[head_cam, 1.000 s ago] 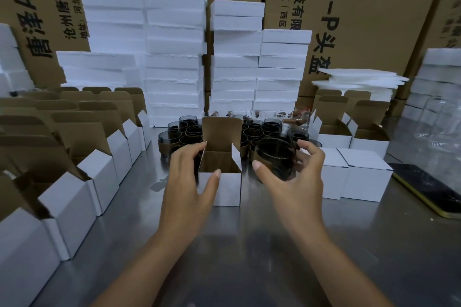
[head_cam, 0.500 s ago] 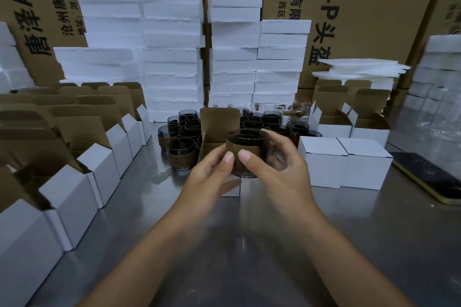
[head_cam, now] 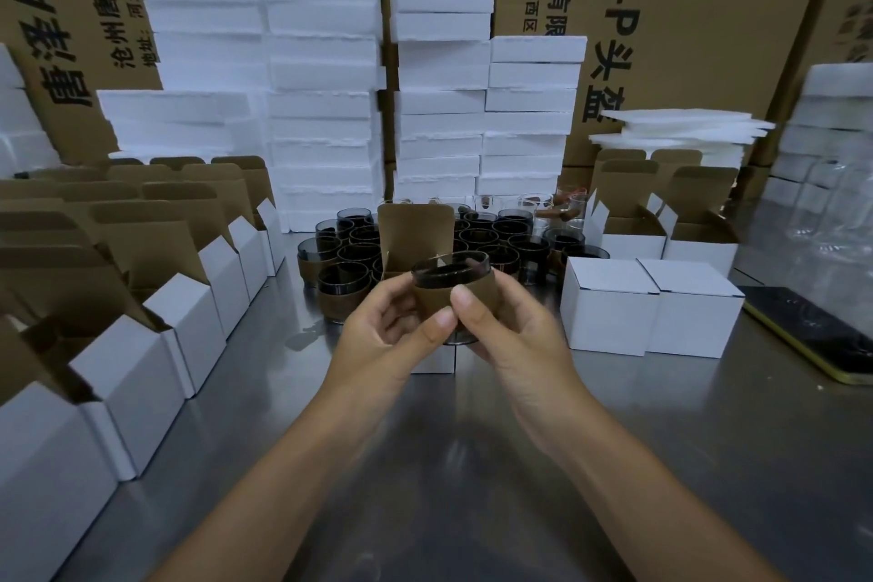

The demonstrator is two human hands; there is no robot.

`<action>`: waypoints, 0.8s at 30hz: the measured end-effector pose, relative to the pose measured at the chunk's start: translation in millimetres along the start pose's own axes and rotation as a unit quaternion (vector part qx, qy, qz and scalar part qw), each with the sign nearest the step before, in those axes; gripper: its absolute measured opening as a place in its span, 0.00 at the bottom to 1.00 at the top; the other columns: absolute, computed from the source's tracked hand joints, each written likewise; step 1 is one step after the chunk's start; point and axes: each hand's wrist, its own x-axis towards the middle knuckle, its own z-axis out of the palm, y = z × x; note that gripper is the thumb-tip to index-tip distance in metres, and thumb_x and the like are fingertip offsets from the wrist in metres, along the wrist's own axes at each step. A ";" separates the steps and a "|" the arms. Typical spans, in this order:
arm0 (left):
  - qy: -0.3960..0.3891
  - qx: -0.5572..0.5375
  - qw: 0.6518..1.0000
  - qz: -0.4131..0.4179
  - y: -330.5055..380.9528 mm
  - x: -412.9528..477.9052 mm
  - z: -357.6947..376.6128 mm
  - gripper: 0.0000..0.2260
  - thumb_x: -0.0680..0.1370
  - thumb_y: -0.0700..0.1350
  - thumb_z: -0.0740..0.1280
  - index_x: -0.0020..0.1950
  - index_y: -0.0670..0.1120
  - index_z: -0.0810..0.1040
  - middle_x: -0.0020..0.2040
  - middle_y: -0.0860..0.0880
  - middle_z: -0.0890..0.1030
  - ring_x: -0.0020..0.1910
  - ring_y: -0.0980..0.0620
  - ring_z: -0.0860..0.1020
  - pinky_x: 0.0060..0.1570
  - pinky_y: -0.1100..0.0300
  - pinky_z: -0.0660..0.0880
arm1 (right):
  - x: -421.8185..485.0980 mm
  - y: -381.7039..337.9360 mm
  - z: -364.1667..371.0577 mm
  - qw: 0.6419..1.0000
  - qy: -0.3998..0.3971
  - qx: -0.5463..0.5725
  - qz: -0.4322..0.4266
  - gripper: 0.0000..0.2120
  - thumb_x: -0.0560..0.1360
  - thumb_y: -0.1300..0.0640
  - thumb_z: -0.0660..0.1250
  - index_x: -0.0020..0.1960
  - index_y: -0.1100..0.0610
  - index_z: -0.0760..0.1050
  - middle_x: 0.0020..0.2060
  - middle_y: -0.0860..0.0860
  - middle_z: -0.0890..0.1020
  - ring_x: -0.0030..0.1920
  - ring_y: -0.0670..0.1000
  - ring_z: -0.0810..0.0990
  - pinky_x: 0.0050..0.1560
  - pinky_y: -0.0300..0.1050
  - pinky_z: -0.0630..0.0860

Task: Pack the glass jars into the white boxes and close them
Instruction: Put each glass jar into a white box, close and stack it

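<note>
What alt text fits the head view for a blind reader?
The left hand and right hand hold a glass jar in a brown sleeve by an open white box on a metal table. More jars stand behind; open boxes line the left, two closed boxes sit right.

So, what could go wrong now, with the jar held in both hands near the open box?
1. The left hand and right hand only pinch the glass jar; it might slip and hit the steel table.
2. The open white box is largely hidden behind the hands, so the jar may catch its rim and push the box into the other jars behind it.
</note>
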 end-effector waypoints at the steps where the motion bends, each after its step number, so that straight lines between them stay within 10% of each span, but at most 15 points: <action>1: -0.004 0.003 1.000 0.000 -0.7 0.1 0.2 0.27 0.63 0.50 0.75 0.61 0.47 0.76 0.53 0.49 0.83 0.56 0.48 0.80 0.45 0.65 0.78 | 0.4 0.4 0.1 1.000 0.008 -0.002 0.001 0.25 0.64 0.48 0.70 0.57 0.59 0.78 0.51 0.55 0.84 0.54 0.51 0.81 0.55 0.43 0.78; 7: -0.021 -0.011 1.000 0.008 0.7 4.1 -5.3 0.19 0.68 0.51 0.72 0.59 0.53 0.79 0.56 0.50 0.82 0.57 0.51 0.80 0.47 0.61 0.78 | 5.8 -2.8 -8.1 0.998 0.036 0.025 0.045 0.32 0.61 0.36 0.66 0.56 0.57 0.79 0.51 0.54 0.84 0.56 0.51 0.81 0.61 0.47 0.74; 16: -0.068 0.022 0.997 0.016 2.6 1.4 -3.3 0.32 0.62 0.64 0.75 0.62 0.54 0.77 0.59 0.50 0.80 0.58 0.50 0.79 0.52 0.59 0.78 | 3.7 -2.9 -1.7 0.998 -0.008 -0.022 0.057 0.24 0.60 0.29 0.58 0.42 0.41 0.83 0.43 0.45 0.85 0.47 0.41 0.82 0.49 0.42 0.73; 24: -0.068 -0.010 0.998 0.004 8.1 3.7 -5.6 0.21 0.71 0.63 0.67 0.59 0.54 0.80 0.58 0.48 0.82 0.58 0.48 0.80 0.48 0.62 0.77 | 2.4 -3.7 -5.5 0.999 -0.011 0.005 0.045 0.23 0.67 0.39 0.69 0.54 0.55 0.80 0.51 0.53 0.83 0.54 0.50 0.81 0.47 0.37 0.77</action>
